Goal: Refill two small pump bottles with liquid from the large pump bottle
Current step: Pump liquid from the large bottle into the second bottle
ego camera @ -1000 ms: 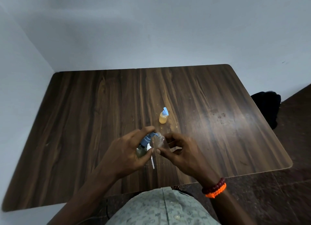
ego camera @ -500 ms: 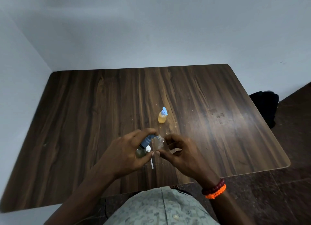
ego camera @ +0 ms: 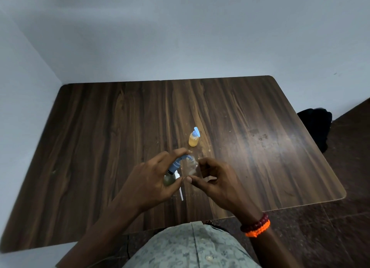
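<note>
Head view: left hand grips the blue-pumped large bottle; right hand pinches a small clear plastic bottle.

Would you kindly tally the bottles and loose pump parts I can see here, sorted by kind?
Bottles with a blue pump: 2, the yellow-filled bottle standing on the table and the larger bottle in the left hand.
Clear small bottles, open: 1, the clear bottle in the right hand.
Loose white pumps with tube: 1, the white pump.
Total: 4.
</note>
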The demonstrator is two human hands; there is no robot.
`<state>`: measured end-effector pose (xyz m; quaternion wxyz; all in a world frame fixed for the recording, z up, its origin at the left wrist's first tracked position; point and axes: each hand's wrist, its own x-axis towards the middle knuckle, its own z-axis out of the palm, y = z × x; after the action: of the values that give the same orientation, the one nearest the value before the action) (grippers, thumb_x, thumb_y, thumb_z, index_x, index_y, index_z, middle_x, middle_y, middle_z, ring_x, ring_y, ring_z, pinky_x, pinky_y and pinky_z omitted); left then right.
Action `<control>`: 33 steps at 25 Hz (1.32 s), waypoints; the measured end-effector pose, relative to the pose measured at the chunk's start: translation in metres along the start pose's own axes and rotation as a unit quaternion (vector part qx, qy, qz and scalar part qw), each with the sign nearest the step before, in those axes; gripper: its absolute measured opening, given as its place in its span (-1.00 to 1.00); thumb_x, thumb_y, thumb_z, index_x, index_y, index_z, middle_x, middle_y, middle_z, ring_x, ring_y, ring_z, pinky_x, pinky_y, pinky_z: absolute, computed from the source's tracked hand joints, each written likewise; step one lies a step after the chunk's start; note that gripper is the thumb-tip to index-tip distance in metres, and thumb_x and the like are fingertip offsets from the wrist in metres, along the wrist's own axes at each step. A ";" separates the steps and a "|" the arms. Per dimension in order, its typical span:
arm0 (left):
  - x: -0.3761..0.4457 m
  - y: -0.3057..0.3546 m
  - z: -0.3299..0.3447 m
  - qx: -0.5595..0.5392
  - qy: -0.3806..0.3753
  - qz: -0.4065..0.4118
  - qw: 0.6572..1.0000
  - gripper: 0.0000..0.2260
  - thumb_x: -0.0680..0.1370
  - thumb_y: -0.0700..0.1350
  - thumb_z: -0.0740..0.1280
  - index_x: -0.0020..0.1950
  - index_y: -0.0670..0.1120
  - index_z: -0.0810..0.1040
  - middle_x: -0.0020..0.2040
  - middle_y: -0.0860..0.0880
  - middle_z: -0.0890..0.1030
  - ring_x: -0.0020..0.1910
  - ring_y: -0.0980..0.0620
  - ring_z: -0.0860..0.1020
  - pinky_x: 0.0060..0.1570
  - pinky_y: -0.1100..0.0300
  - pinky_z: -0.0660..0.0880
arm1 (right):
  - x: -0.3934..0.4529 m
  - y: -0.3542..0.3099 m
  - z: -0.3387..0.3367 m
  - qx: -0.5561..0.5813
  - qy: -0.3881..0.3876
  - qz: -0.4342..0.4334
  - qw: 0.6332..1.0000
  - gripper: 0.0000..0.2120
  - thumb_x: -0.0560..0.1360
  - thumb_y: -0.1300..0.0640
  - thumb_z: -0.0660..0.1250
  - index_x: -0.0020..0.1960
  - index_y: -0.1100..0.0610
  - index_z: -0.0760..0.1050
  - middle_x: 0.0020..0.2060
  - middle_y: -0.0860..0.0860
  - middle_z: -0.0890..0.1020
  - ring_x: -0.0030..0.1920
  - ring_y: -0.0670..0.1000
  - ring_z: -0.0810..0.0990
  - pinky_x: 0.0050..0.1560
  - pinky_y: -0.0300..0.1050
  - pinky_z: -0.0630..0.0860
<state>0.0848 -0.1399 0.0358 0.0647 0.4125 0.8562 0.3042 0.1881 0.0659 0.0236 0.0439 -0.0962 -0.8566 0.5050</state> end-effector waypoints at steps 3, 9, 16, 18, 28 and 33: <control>-0.002 -0.001 -0.001 -0.008 -0.022 -0.005 1.000 -0.32 0.52 0.28 0.32 0.58 0.32 0.12 0.28 0.11 0.61 0.05 0.11 0.67 -0.01 0.12 0.70 | 0.003 0.002 -0.004 -0.004 -0.007 -0.001 1.000 -0.70 0.50 -0.11 0.52 0.16 -0.02 0.62 -0.03 -0.15 0.69 0.00 -0.14 0.69 -0.07 -0.11 0.72; 0.001 0.002 0.002 -0.030 -0.016 -0.009 0.999 -0.51 0.54 0.16 0.39 0.44 0.21 0.37 0.17 0.13 0.64 -0.06 0.15 0.64 -0.05 0.09 0.67 | -0.002 0.004 -0.002 -0.017 -0.023 0.004 1.000 -0.62 0.48 -0.17 0.52 0.21 -0.01 0.62 0.01 -0.12 0.70 -0.01 -0.11 0.70 -0.09 0.01 0.72; 0.000 0.003 0.001 -0.022 -0.035 -0.003 0.999 -0.31 0.53 0.29 0.28 0.60 0.38 0.05 0.19 0.10 0.59 -0.02 0.11 0.64 -0.03 0.13 0.68 | 0.004 0.001 -0.010 -0.006 -0.020 0.010 1.000 -0.68 0.50 -0.15 0.51 0.17 -0.02 0.62 -0.01 -0.11 0.72 -0.04 -0.10 0.72 -0.11 0.04 0.73; 0.001 0.003 0.001 -0.018 -0.028 0.000 0.999 -0.45 0.53 0.26 0.31 0.49 0.35 0.24 0.18 0.14 0.59 -0.02 0.13 0.63 -0.05 0.09 0.68 | 0.003 0.002 -0.010 -0.014 -0.024 0.006 1.000 -0.70 0.50 -0.13 0.52 0.16 -0.02 0.62 -0.01 -0.11 0.71 -0.03 -0.10 0.71 -0.12 0.02 0.73; 0.002 0.005 0.001 -0.005 -0.036 -0.002 0.999 -0.36 0.54 0.24 0.37 0.55 0.33 0.17 0.26 0.12 0.60 0.01 0.12 0.66 -0.02 0.12 0.69 | 0.001 0.002 -0.013 -0.015 -0.023 0.007 1.000 -0.65 0.50 -0.16 0.50 0.19 0.00 0.62 0.02 -0.10 0.70 -0.01 -0.10 0.70 -0.07 0.03 0.72; 0.002 0.010 0.004 -0.005 0.006 -0.007 1.000 -0.55 0.54 0.23 0.32 0.40 0.25 0.32 0.17 0.15 0.63 -0.09 0.11 0.67 -0.13 0.05 0.70 | -0.002 -0.002 -0.011 -0.011 -0.033 0.004 0.999 -0.70 0.49 -0.13 0.52 0.12 0.01 0.63 -0.08 -0.08 0.70 -0.09 -0.06 0.71 -0.13 0.06 0.71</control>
<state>0.0917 -0.1320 0.0386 0.0633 0.4046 0.8578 0.3107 0.1921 0.0735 0.0304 0.0124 -0.0831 -0.8628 0.4985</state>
